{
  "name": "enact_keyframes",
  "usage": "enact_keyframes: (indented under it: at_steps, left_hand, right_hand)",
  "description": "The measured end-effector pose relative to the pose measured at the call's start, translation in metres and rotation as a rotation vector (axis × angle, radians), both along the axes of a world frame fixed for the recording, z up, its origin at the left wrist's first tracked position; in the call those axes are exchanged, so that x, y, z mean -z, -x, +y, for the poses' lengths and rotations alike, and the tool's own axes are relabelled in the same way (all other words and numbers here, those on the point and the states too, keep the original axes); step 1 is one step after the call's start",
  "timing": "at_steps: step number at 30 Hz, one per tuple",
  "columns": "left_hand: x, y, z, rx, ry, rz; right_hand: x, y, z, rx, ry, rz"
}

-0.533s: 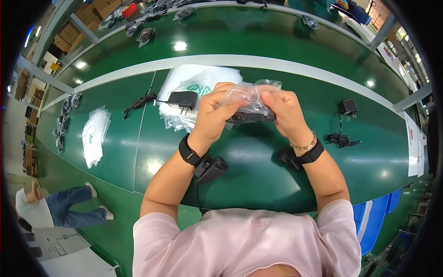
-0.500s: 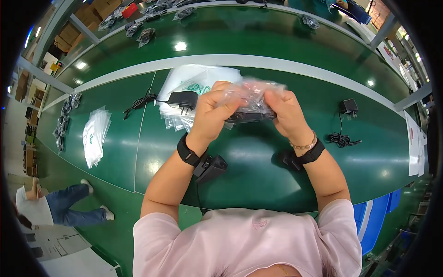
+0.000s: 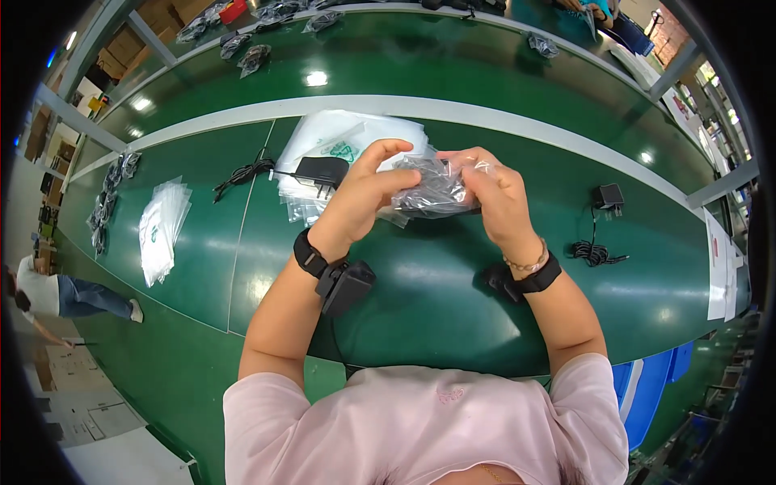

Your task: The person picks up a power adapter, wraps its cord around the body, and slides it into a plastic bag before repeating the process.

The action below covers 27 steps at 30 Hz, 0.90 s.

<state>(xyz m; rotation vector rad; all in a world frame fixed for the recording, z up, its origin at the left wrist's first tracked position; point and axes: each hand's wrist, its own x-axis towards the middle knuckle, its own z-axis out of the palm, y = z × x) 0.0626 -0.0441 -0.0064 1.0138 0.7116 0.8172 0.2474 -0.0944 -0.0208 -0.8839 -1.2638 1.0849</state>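
Observation:
A crumpled clear plastic bag with a dark item inside (image 3: 436,192) is held over the green table between my two hands. The item looks black, but its kind is hard to make out through the film. My left hand (image 3: 362,190) grips the bag's left end, thumb on top and index finger raised. The right side of the bag is pinched by my right hand (image 3: 499,194), film bunched at the fingertips. Just left of my left hand, a black power adapter (image 3: 323,170) lies on a pile of clear bags (image 3: 356,129), its cable (image 3: 242,175) coiled farther left.
Another black adapter (image 3: 608,196) with a coiled cable (image 3: 596,253) lies to the right. A fan of clear bags (image 3: 164,234) and a row of bagged items (image 3: 105,206) are at the left. Beyond a white rail (image 3: 453,105), more bagged items (image 3: 255,58) sit on a far surface.
My left index finger has lifted off the bag and my left hand has shifted slightly left. The bag has turned, its film now bunched toward the right hand. A person at the left has moved farther left.

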Motion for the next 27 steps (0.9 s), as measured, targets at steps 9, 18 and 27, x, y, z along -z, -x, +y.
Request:
enact_keyframes:
  at_steps: [9, 18, 27]
  left_hand:
    - [0.02, -0.007, 0.007, -0.1, -0.082, -0.017]
    - [0.008, -0.006, 0.012, -0.147, -0.412, 0.271]
    - [0.043, -0.01, -0.016, 0.215, -0.222, 0.191]
  right_hand:
    - [0.0, 0.012, 0.002, 0.041, 0.093, 0.147]
    - [-0.03, -0.008, 0.022, -0.366, 0.571, 0.239]
    - [-0.022, -0.102, 0.205, 0.402, -0.245, -1.059]
